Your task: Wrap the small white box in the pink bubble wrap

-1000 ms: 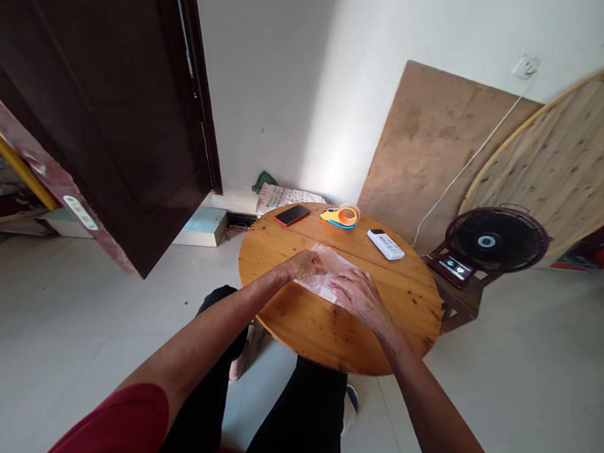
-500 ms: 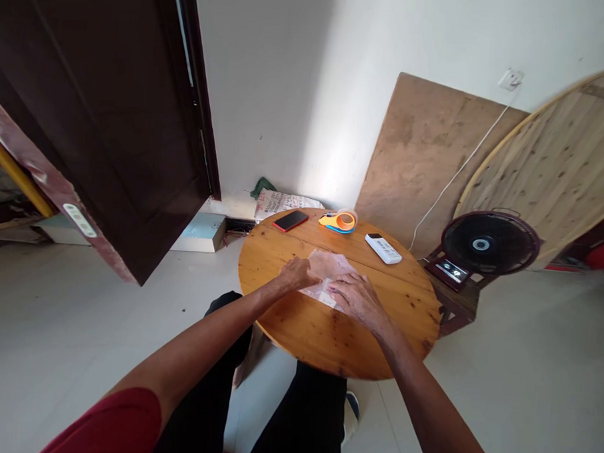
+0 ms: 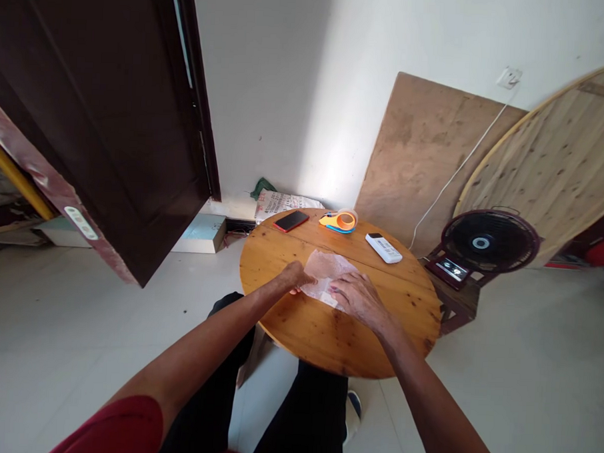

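A crinkled, translucent whitish sheet that looks like bubble wrap (image 3: 325,262) lies on the round wooden table (image 3: 322,341). At its left edge is my left hand (image 3: 294,277), thumb on top and fingers curled round the border, closed on it. My right hand (image 3: 358,296) rests on the right part of the sheet, palm down, with its fingers stretched out toward the middle. Between the hands a small white patch shows on the wrap. Part of the sheet is hidden under my right hand.
Toward the table's far side are a red-edged phone (image 3: 291,220), an orange and blue tape dispenser (image 3: 339,220) and a white handheld device (image 3: 383,248). A fan (image 3: 481,243) stands on a stool at the right. A dark door (image 3: 101,111) is at the left.
My left hand has shifted slightly down along the sheet's left edge, its fingers now curled at the border. My right hand stays nearly in place on the wrap.
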Tool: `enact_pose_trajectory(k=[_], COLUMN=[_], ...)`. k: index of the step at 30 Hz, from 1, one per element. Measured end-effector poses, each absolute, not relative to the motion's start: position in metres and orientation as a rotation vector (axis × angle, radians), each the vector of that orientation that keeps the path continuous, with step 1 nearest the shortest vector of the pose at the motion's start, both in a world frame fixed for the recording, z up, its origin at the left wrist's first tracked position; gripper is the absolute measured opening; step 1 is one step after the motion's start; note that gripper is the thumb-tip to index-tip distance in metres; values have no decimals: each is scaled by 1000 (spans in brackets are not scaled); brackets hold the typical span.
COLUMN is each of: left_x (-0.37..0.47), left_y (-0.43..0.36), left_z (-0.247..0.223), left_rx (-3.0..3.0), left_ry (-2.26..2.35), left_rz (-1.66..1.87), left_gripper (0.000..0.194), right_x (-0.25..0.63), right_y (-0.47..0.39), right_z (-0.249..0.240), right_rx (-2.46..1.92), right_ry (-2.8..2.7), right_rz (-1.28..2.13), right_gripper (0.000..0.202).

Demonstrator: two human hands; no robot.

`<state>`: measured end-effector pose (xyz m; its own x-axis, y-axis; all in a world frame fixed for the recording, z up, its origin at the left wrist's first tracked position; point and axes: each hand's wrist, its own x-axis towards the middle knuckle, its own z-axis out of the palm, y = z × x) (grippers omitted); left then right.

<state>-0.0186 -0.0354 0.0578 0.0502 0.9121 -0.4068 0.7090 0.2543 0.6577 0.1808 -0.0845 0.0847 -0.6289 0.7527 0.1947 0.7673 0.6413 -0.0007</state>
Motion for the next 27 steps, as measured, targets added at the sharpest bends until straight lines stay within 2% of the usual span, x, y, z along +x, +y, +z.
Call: enact_pose_trajectory(k=[6,14,25,27], left_x=[-11,5,15,17], left_y=[-34,-29,-33,-33], left_z=[52,55,70,71], left_rx=[1419,1315,1188,1191], left_ry=[1667,1574,1403,1389], left_rz=[415,489,520,520], left_gripper=[19,20,6,7], right_x=[176,169,170,173], right_y=[-88,-88,-85,-85], right_z=[89,97,95,90], right_rx=[-1296,-1372,-1372,-1381], right_ry=[-2727,-2806,-2748,-2691], right_rz=[-148,-159,-122,-98], right_gripper=[29,33,18,21])
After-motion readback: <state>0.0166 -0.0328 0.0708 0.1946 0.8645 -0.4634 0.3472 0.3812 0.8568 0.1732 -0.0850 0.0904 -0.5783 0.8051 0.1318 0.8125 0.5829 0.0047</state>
